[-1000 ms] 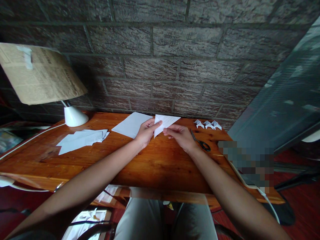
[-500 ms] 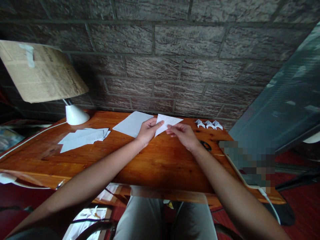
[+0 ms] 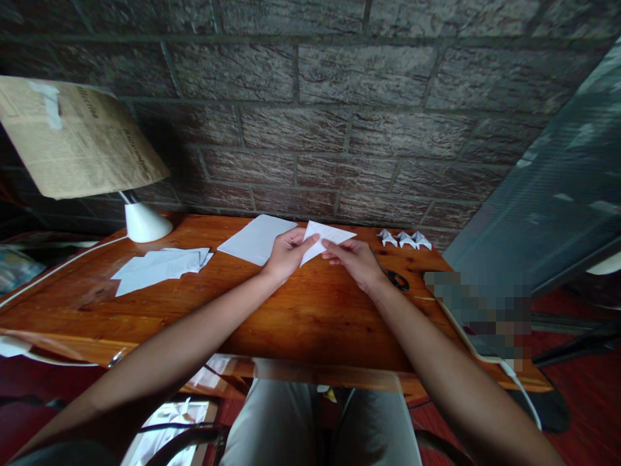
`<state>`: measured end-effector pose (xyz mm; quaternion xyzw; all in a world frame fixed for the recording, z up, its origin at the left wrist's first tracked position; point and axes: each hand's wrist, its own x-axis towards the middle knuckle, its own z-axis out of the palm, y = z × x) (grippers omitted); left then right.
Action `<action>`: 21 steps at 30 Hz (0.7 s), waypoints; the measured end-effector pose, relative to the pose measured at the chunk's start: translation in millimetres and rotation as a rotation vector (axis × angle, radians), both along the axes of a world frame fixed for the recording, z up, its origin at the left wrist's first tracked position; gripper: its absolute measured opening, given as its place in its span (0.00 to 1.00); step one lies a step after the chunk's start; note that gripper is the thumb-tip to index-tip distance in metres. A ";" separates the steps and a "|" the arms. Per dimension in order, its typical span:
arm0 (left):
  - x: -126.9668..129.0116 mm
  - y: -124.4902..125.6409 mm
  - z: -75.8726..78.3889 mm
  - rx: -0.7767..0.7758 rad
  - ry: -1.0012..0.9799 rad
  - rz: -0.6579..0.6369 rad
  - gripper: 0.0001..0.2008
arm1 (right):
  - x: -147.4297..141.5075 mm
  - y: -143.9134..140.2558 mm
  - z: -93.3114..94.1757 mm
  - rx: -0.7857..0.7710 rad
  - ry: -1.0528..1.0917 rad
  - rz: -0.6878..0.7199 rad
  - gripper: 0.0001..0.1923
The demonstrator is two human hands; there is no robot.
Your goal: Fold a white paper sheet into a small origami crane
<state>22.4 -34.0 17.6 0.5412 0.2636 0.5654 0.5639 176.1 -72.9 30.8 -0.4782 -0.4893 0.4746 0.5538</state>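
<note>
Clearly, we work over a broad wooden surface (image 3: 315, 310), with a white paper sheet (image 3: 255, 239) at far left of centre and loose paper pieces (image 3: 162, 266) overlapping farther left. Our left grip (image 3: 285, 255) pinches the left part of a folded paper triangle (image 3: 332, 232), thumb on its face; our right grip (image 3: 358, 260) pinches its near right edge. We have the triangle between both hands, towards the far middle. We judge it very light, stiffer along folds than across single layers, dry rather than slippery, and easily creased or torn. We would hold it flat near folded edges, thumbs pressing gently, sparing the points. Near our right wrist lies a dark looped handle (image 3: 398, 279); smallest, three folded paper figures (image 3: 406, 240) stand far right.
</note>
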 end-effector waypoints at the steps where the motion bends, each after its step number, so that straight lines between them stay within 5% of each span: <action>1: 0.0 0.2 -0.9 0.006 0.014 0.005 0.16 | 0.1 0.5 -0.5 -0.005 -0.001 -0.001 0.21; 21: -1.5 2.0 0.8 -0.006 0.015 0.005 0.17 | 1.1 2.1 -2.6 -0.018 0.049 0.034 0.21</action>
